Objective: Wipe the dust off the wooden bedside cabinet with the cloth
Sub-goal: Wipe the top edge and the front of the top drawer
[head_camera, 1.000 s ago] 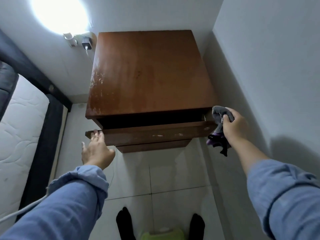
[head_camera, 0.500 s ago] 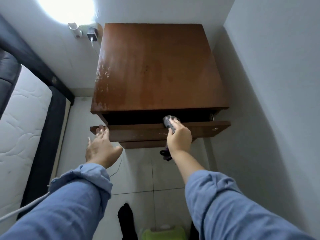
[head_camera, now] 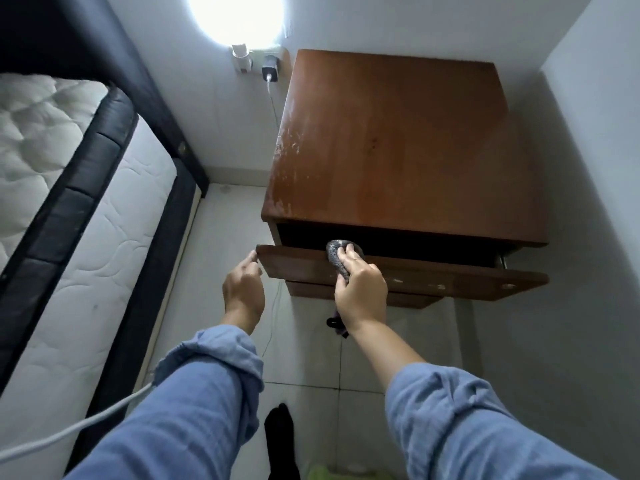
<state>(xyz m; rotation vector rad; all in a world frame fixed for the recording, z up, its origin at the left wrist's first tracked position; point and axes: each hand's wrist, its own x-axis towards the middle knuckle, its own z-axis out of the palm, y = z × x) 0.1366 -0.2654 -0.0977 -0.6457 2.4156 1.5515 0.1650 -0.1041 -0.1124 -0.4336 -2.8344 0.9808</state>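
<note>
Up front, the right hand (head_camera: 360,292) clutches the grey cloth (head_camera: 337,256) against the open drawer (head_camera: 433,277) of the bedside cabinet (head_camera: 398,150) — left hand (head_camera: 244,289), fingers relaxed, touches the drawer's corner.

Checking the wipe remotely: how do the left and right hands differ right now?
The right hand grips the grey cloth and presses it on the top edge of the open drawer front; the left hand holds nothing. The right sits partway along the drawer; the left only touches its left corner with its fingertips. Both wear rolled blue sleeves.
</note>
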